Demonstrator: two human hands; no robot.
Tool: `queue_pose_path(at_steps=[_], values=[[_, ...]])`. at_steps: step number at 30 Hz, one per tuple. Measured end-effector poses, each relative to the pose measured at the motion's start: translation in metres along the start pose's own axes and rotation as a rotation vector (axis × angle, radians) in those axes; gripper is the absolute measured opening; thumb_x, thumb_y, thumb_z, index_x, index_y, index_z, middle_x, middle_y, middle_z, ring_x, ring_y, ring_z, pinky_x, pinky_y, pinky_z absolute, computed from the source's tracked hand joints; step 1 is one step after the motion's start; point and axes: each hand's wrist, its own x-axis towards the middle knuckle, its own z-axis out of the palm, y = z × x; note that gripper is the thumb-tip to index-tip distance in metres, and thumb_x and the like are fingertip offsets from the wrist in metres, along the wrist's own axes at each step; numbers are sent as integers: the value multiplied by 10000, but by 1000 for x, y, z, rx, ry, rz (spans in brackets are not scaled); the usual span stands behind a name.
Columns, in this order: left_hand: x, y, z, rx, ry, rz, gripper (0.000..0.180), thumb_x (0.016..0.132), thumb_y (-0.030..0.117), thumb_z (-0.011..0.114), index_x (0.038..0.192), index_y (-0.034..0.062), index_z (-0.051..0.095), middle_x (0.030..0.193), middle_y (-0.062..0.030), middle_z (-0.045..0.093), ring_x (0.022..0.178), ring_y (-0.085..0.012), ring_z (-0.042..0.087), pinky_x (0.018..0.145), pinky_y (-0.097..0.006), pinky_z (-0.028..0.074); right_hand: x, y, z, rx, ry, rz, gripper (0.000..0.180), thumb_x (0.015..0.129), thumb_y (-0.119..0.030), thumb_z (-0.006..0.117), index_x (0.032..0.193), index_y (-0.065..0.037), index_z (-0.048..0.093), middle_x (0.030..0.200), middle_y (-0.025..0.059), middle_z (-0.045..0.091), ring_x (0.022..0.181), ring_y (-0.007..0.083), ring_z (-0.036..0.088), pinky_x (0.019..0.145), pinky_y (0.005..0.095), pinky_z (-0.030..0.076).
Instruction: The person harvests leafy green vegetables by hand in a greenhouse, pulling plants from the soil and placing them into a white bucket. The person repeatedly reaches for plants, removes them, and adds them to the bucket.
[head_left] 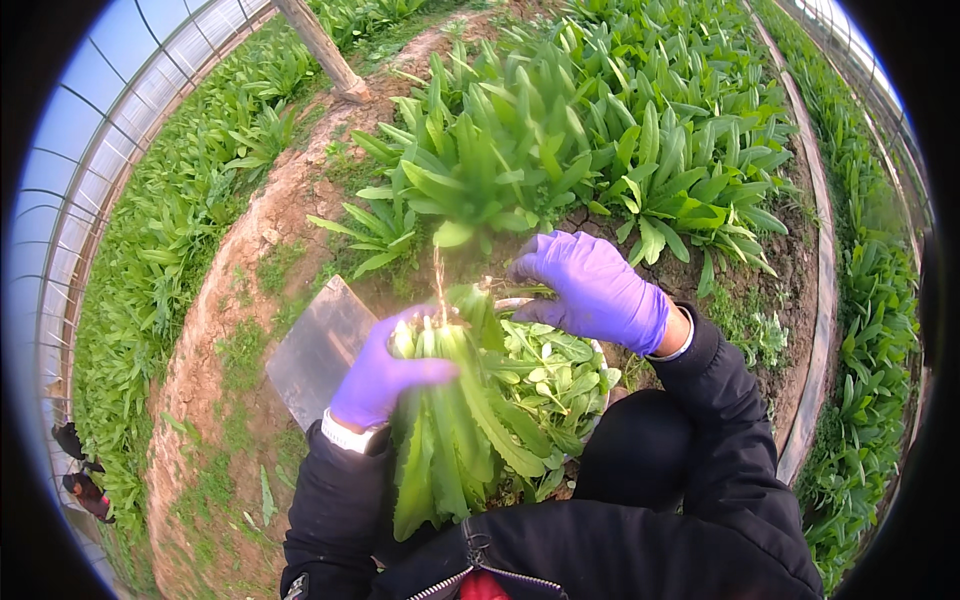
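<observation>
Greens (440, 450) hang leaf-down beneath the left hand (380, 378), whose thumb and fingers wrap the bunch by its pale stem ends; a snug hold there, without crushing, should keep the ribs aligned and unbruised. Above and right of that grip, the right hand (605, 290) angles inward, fingers curled, though I cannot tell whether they pinch anything.
</observation>
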Motion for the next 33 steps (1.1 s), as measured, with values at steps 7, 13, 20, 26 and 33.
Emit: queue_pose_path(at_steps=[7, 13, 20, 26, 33], values=[[-1, -4, 1, 12, 138, 33, 608, 674, 30, 770, 1254, -20, 593, 1051, -85, 712, 952, -172, 679, 886, -311, 532, 11, -9, 25, 387, 136, 74, 218, 939, -246, 688, 941, -29, 669, 761, 88, 676, 688, 228, 673, 637, 333, 527], [-11, 8, -17, -110, 125, 150, 619, 721, 72, 758, 1302, -26, 568, 1077, -87, 705, 923, -168, 679, 883, -297, 522, -20, 27, -56, 1139, -124, 349, 183, 963, -154, 675, 945, 28, 681, 823, 104, 737, 728, 131, 710, 656, 267, 570], [-8, 13, -17, -25, -90, 171, 676, 674, 112, 802, 1293, -43, 580, 1155, -88, 686, 1075, -181, 637, 984, -307, 474, 17, 21, 22, 599, 38, -218, 735, 874, -383, 741, 1483, -98, 444, 1402, 163, 548, 1297, 328, 526, 1098, 425, 416], [-5, 6, -5, -64, -125, 266, 915, 641, 221, 849, 1429, -61, 480, 1357, -107, 575, 1212, -208, 565, 1076, -338, 407, 30, -12, 43, 1490, -120, -45, 617, 936, -304, 700, 1443, -29, 480, 1471, 103, 518, 1362, 243, 473, 1142, 408, 376], [-5, 8, 3, -64, 142, 303, 682, 688, 33, 801, 1323, -41, 562, 1098, -78, 696, 963, -154, 669, 891, -284, 523, 21, -12, 31, 1037, 47, 250, 420, 944, -214, 679, 1339, -94, 600, 1154, 118, 713, 999, 212, 700, 900, 366, 559]])
